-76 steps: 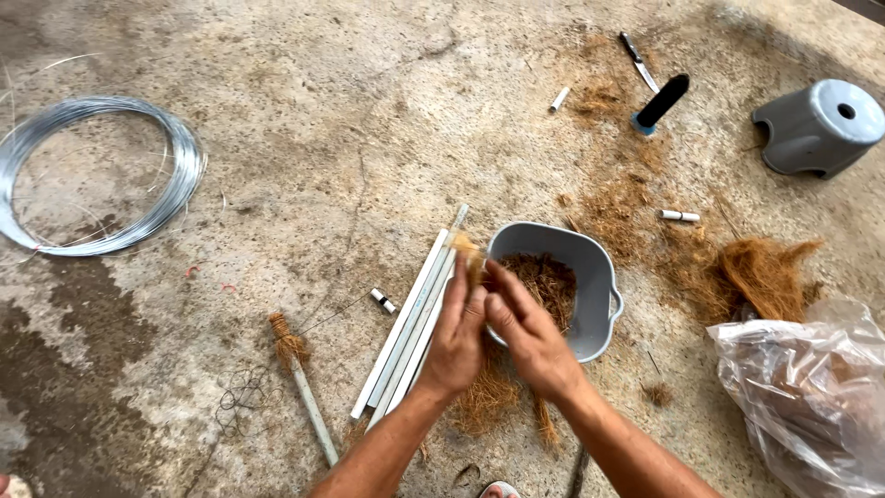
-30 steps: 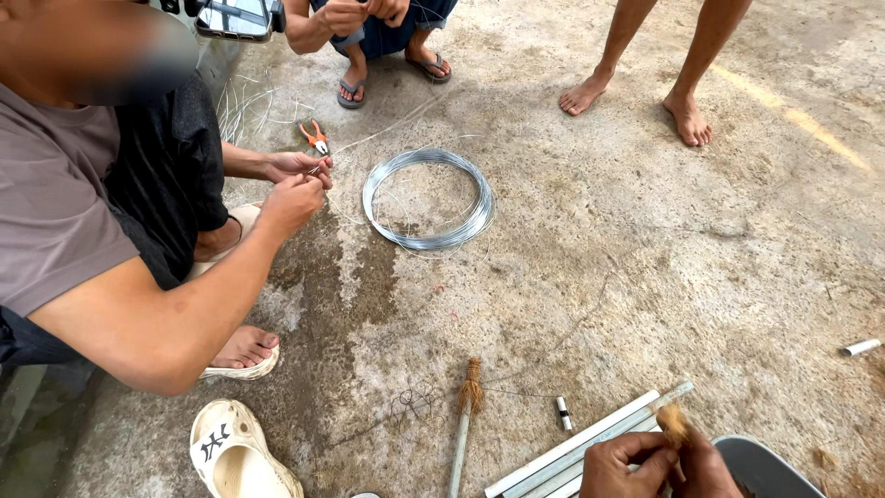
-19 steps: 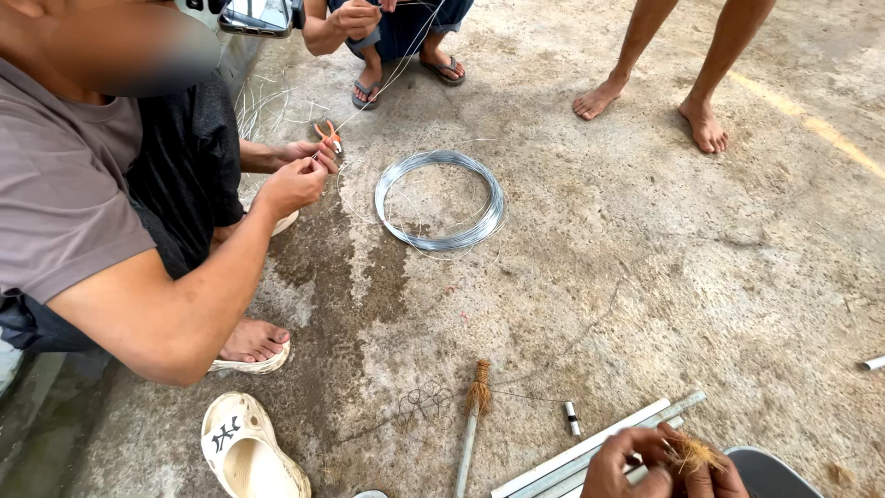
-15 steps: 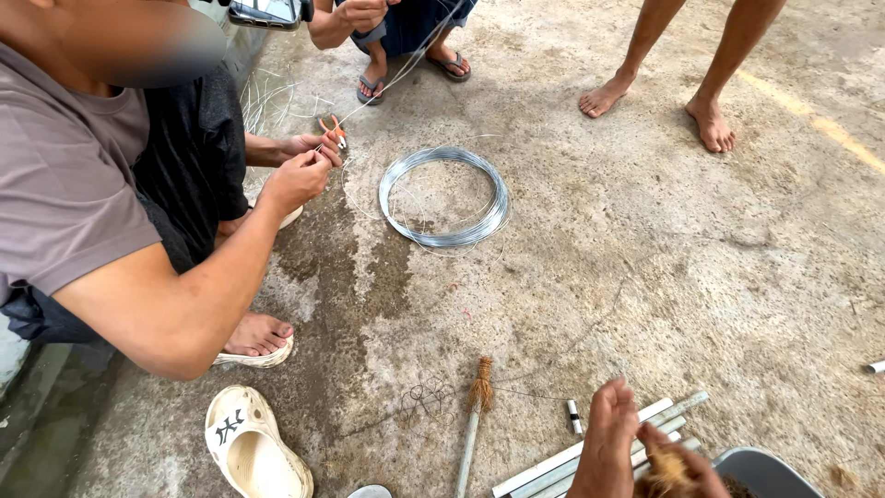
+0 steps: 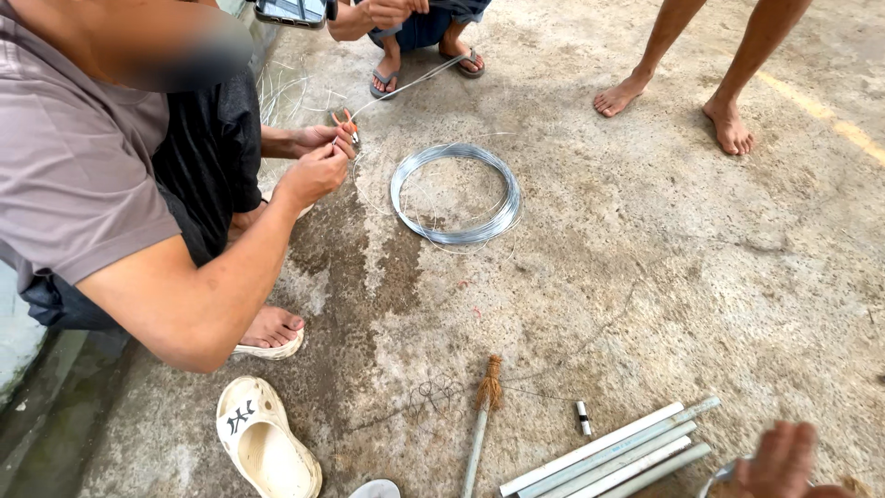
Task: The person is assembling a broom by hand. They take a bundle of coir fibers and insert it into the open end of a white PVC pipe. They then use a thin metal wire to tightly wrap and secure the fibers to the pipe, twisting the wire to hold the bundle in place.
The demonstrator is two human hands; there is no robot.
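My left hand (image 5: 782, 454) shows at the bottom right edge with its fingers raised, just right of a bundle of grey plastic pipes (image 5: 608, 455) lying on the concrete. Whether it holds anything is hidden by the frame edge. Only a sliver of my right hand (image 5: 828, 492) shows below it, beside a tuft of brown coir fibre (image 5: 857, 481). The rim of a grey bowl (image 5: 722, 474) peeks out by my left hand. Left of the bundle lies a single pipe with a fibre tuft (image 5: 486, 392) tied at its end.
A crouching person at left works pliers (image 5: 347, 124) on wire from a steel coil (image 5: 455, 194). A small white piece (image 5: 583, 417) lies near the pipes, a cream sandal (image 5: 265, 447) at bottom left. Bare feet (image 5: 673, 97) stand at top right; another person in flip-flops (image 5: 424, 60) sits at top.
My view swung from my hands and bowl up to the people and the coil. My hands and fibre have slid to the bottom right edge. The crouching person keeps working the wire.
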